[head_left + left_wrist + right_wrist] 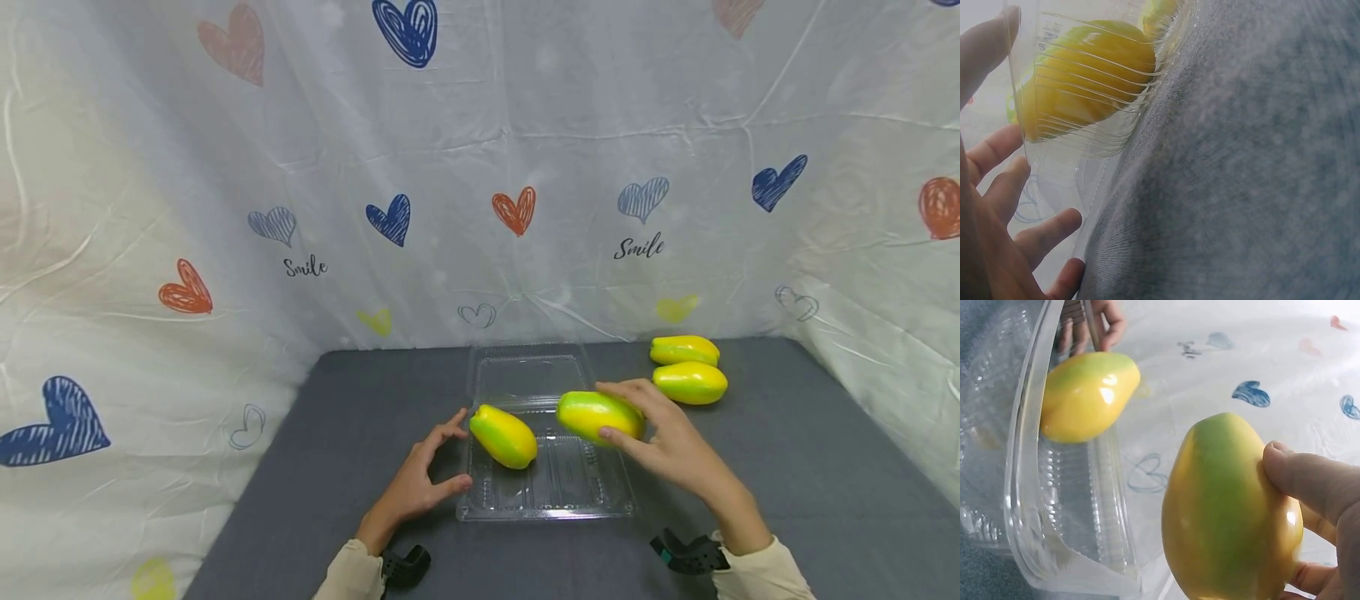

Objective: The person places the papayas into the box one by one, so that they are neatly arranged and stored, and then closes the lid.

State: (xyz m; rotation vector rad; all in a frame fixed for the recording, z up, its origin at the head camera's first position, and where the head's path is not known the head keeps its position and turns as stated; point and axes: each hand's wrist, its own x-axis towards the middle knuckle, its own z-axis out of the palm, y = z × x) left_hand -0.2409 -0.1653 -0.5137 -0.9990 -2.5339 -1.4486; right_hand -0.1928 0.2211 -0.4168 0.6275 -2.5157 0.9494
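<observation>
Your right hand (667, 437) grips an oval yellow-green fruit (591, 413), partly covering it; your left hand (414, 483), loosely spread, flanks a clear plastic box (553, 483).

Right wrist view: held fruit (1229, 512) cut by bottom edge. Left wrist view: left hand (997, 240) cropped, bench (1241, 156) blurred.

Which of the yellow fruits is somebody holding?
The fruit pinched in the right hand. Another fruit lies in the clear box, and two far-right fruits lie on the gray table; no hand grips those three.
</observation>
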